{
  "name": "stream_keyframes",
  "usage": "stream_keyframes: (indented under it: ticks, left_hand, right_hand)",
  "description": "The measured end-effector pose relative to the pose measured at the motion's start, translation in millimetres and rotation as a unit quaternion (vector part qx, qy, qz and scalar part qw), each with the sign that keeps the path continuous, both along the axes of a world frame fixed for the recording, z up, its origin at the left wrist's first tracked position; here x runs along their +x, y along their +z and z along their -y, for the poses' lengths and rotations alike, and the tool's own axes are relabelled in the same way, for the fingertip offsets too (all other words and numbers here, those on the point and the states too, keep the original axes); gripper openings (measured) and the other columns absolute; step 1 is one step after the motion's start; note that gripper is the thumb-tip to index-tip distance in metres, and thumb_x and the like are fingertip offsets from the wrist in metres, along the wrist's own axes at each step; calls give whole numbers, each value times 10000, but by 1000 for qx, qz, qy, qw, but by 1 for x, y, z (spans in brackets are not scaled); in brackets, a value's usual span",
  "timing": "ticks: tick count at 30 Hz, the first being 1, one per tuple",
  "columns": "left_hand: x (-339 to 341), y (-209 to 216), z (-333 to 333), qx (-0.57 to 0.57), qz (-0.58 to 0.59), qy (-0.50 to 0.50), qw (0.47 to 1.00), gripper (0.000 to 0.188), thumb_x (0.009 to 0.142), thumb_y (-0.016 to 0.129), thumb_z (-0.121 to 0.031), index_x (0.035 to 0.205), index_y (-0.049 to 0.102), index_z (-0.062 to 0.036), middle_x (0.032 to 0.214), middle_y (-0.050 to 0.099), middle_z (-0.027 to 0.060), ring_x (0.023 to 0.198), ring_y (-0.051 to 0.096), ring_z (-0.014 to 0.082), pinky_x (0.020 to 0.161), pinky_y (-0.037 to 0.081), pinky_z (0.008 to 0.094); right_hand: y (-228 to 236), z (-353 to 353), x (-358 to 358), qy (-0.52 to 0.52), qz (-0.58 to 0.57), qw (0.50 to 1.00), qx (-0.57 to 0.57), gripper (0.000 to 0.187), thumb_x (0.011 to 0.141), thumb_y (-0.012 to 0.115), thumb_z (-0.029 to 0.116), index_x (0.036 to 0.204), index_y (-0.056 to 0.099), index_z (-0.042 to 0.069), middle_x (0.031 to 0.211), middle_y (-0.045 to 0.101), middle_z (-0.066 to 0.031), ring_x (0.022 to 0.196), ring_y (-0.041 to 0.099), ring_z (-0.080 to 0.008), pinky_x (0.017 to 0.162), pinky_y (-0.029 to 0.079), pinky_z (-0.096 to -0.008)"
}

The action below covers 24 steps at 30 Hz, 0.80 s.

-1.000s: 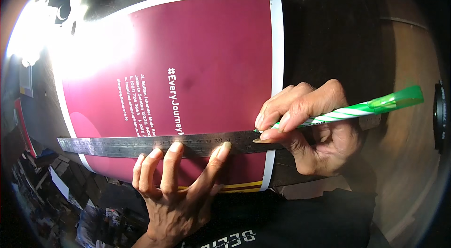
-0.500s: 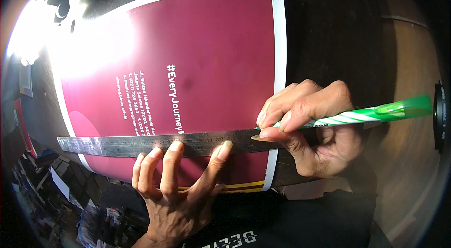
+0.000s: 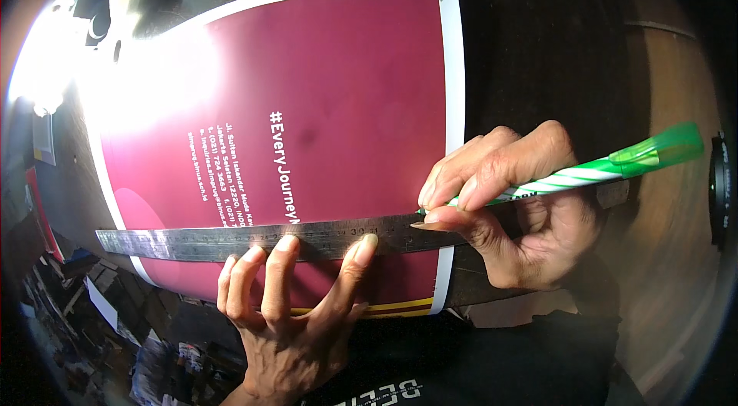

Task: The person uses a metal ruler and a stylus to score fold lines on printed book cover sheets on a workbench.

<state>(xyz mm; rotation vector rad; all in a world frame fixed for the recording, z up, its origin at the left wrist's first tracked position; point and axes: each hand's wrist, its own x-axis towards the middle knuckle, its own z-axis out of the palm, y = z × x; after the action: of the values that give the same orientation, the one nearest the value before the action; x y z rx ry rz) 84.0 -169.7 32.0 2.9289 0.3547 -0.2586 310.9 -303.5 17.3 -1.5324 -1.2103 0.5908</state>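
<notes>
A large maroon printed sheet with a white border lies on the dark table. Across its near part runs a metal ruler, roughly left to right. My left hand presses the ruler down with spread fingertips and thumb. In my right hand is a green and white striped pen, pinched between thumb and fingers. Its tip meets the ruler's far edge, near the sheet's right side. The right thumb rests over the ruler, whose right end is hidden beneath this hand.
Bright lamp glare washes out the sheet's far left corner. The dark tabletop extends beyond the sheet. Cluttered papers and dark items lie at lower left. A round black object stands at the right rim.
The pen's capped end has tilted farther away from me, while its tip stays by the ruler's edge. Sheet and ruler show a slight turn in view. The left hand keeps its place.
</notes>
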Motion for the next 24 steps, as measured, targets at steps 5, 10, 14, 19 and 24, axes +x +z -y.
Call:
stream_keyframes:
  ticks: [5,10,14,19,24]
  left_hand:
    - [1,0,1,-7,0,5,1000,442,917,637,-496,1351,599,-428,1446,331,111,1322,263,350,1135,242,529]
    - [2,4,0,-5,-12,3,1000,442,913,642,-491,1348,603,-427,1443,328,110,1322,264,347,1130,254,525]
    - [4,2,0,-1,2,-6,1000,445,909,645,-493,1348,602,-431,1434,328,108,1322,261,343,1131,257,518]
    - [0,2,3,-11,-10,13,1000,489,889,675,-491,1366,580,-441,1421,331,104,1321,263,341,1126,263,513]
    - [2,4,5,-49,10,37,998,518,876,700,-476,1376,574,-423,1418,333,106,1323,263,346,1120,270,513]
  right_hand:
    - [0,1,2,14,9,1000,-1,252,867,711,-66,1001,497,-63,842,653,-171,774,691,-233,693,597,-317]
    - [-2,0,1,14,13,1000,8,254,870,712,-58,1002,495,-66,846,655,-167,785,692,-231,694,598,-318]
    - [-2,2,-1,1,3,1000,19,225,873,720,-37,987,528,-66,845,657,-162,786,693,-235,688,588,-319]
    - [-3,4,-9,-10,-57,998,-3,87,867,733,-13,928,679,-43,924,672,-149,802,700,-253,722,555,-339]
    - [3,3,-13,-26,11,999,25,106,859,754,-5,931,678,-23,884,693,-157,766,718,-257,681,588,-344]
